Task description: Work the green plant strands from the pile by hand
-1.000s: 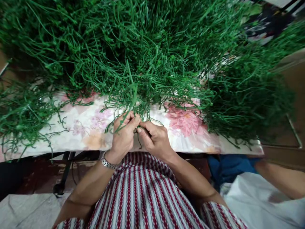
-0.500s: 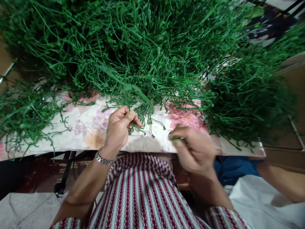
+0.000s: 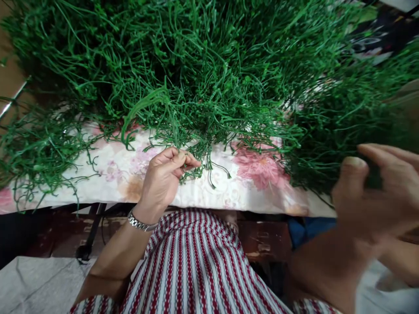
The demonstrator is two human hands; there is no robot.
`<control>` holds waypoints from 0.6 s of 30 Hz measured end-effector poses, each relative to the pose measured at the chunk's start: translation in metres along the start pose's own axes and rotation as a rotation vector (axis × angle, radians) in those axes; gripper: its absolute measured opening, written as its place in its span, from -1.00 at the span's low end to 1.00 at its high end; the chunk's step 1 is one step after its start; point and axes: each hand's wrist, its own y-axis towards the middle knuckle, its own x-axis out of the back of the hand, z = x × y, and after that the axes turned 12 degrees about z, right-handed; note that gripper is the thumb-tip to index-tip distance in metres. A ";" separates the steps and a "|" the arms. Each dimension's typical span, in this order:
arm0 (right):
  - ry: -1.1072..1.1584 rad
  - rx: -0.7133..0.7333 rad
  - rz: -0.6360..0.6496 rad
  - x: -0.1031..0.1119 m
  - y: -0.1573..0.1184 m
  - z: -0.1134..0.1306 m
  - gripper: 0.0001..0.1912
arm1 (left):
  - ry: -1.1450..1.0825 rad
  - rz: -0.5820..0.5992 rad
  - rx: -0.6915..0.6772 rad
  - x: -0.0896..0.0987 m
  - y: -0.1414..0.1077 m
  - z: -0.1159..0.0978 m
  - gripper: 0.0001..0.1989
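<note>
My left hand (image 3: pixel 160 179), with a metal watch band at the wrist, is pinched around the lower end of a thin green plastic sprig (image 3: pixel 147 102). The sprig rises from the fingertips and droops over to the left, in front of a big heap of similar green sprigs (image 3: pixel 196 52). My right hand (image 3: pixel 376 196) is blurred at the right side, thumb and fingers apart, with nothing visible between them. It hovers by the front of the right-hand pile of green sprigs (image 3: pixel 330 135), covering part of that pile.
A floral tablecloth (image 3: pixel 209 196) covers the table, and a looser bunch of sprigs (image 3: pixel 42 161) lies at its left end. A thin metal rod (image 3: pixel 15 98) is at far left. Another person's arm (image 3: pixel 402 261) shows at lower right.
My right hand has swung from the table's front middle out to the right, and its fingers have opened. The sprig in my left hand now droops left instead of right.
</note>
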 end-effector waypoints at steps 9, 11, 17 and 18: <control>1.002 0.378 0.583 -0.027 -0.023 0.179 -0.67 | -0.042 -0.020 -0.049 -0.017 -0.013 -0.001 -0.89; 1.103 0.269 0.599 -0.032 -0.027 0.186 -0.81 | -0.038 -0.027 -0.047 -0.018 -0.015 0.000 -0.90; 1.346 0.227 0.864 -0.025 -0.032 0.183 -0.80 | -0.090 -0.061 0.035 -0.016 -0.019 0.000 -0.85; 1.354 0.243 0.901 -0.022 -0.034 0.181 -0.77 | -0.106 -0.066 0.045 -0.014 -0.019 -0.003 -0.85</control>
